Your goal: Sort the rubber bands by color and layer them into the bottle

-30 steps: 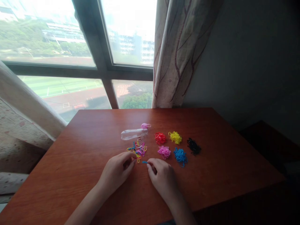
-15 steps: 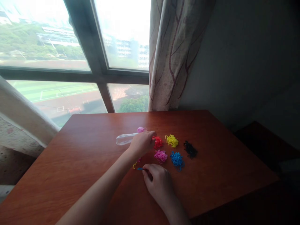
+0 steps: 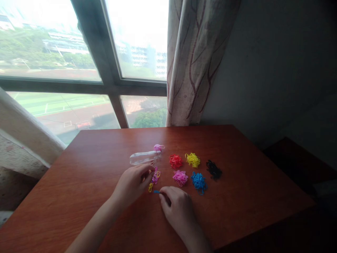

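My right hand (image 3: 177, 203) rests on the table with thumb and index finger pinched on a small blue rubber band (image 3: 156, 192), whose loop sticks out to the left. My left hand (image 3: 134, 183) hovers at a small mixed cluster of pink and yellow rubber bands (image 3: 156, 176), its fingers pinched together at the cluster's upper left. What those fingers hold, if anything, is too small to make out. A yellow band (image 3: 150, 187) lies just below the cluster. Beyond the left hand lies a clear plastic bottle (image 3: 143, 157) on its side, with a pink cap (image 3: 158, 147) behind its neck.
Sorted piles of bands lie right of the hands: red (image 3: 175, 161), yellow (image 3: 193, 160), pink (image 3: 180, 177), blue (image 3: 199, 182) and black (image 3: 213, 169). The wooden table (image 3: 86, 175) meets a window and a curtain (image 3: 196, 63) at its far side.
My left hand has moved from the red pile left and toward me, to the mixed cluster, uncovering the bottle's neck. My right hand has stayed in place with the blue band.
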{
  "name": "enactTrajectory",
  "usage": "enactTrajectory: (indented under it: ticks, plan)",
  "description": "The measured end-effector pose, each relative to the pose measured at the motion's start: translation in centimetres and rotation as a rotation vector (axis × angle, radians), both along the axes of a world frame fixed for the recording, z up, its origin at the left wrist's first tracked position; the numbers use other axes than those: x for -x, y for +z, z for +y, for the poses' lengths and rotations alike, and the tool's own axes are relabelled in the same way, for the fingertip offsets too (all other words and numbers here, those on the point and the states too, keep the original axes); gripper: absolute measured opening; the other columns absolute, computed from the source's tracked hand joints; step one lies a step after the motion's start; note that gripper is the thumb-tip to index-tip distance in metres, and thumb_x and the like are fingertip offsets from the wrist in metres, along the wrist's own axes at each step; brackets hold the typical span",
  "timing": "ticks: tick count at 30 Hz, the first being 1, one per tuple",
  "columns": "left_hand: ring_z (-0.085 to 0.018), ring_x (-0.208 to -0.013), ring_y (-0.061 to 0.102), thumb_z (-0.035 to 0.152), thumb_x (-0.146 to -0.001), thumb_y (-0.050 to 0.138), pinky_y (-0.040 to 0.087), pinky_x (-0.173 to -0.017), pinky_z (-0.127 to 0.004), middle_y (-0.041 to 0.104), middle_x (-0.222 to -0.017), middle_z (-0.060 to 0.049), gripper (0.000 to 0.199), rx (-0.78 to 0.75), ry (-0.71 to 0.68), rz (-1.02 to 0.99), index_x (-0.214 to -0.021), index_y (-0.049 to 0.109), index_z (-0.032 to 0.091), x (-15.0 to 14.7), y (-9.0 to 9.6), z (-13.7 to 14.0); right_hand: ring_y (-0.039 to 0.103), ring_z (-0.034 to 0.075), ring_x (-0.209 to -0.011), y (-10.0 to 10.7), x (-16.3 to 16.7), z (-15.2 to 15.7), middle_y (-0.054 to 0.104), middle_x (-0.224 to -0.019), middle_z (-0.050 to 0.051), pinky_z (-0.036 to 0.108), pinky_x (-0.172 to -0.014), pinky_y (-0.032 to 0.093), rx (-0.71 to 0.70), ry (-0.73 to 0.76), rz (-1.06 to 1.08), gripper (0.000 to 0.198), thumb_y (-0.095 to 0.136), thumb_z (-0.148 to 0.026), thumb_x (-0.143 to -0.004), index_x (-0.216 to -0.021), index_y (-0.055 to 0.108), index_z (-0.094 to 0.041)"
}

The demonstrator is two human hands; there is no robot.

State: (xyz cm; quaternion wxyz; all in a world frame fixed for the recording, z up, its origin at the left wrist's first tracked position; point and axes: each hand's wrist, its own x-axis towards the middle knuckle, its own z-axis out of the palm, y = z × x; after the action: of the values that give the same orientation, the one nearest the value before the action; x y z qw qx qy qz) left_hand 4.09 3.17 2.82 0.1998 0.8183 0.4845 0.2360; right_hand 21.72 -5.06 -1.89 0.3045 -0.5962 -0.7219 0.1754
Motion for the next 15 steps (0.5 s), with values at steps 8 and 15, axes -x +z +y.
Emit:
enactTrajectory:
  ticks: [8,15]
  plan:
    - [-0.013,-0.063,0.061,0.028,-0.091,0.049,0.046,-0.062,-0.021,0.07,-0.074,0.0,0.02,0.093,0.059,-0.101,-0.09,0.067,0.019,1.9,-2.6,-3.7,0.064,0.016,-0.072,-0.1,-0.1,0.0,0.069,-0.078,-0.001,0.024,-0.065,0.038,0.014,-0.003,-0.005,0.013,0.056,-0.014,-0.087,-0.086,0.065,-0.024]
    - [-0.014,-0.069,0.063,0.026,-0.092,0.049,0.047,-0.068,-0.022,0.07,-0.081,-0.001,0.017,0.107,0.043,-0.119,-0.09,0.064,0.02,1.4,-3.3,-4.6,0.064,0.016,-0.072,0.1,-0.1,-0.2,0.069,-0.078,-0.001,0.024,-0.066,0.04,0.025,-0.015,0.011,0.013,0.057,-0.015,-0.088,-0.086,0.065,-0.024]
